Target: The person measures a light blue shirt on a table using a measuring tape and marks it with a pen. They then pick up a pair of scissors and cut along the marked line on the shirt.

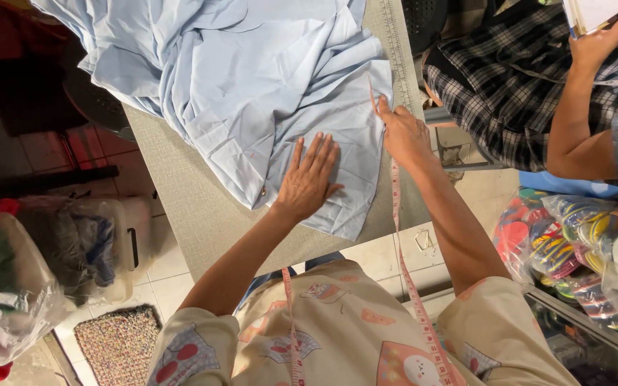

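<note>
A light blue cloth (237, 78) lies rumpled over a grey-topped table (180, 207). My left hand (307, 179) rests flat, fingers spread, on the smoothed lower part of the cloth. At the cloth's right edge, my right hand (403, 132) pinches a thin orange pencil-like stick (373, 96) whose tip touches the fabric. A pink measuring tape (397, 214) hangs from around my neck and runs up along the cloth edge under my right wrist.
A long grey ruler (397, 50) lies along the table's right side. Another person in a checked garment (495, 78) sits at the upper right, holding a notebook (595, 13). Plastic bags of colourful items (581, 243) sit at right; bins with clothes (51, 257) and a woven mat (119, 343) at left.
</note>
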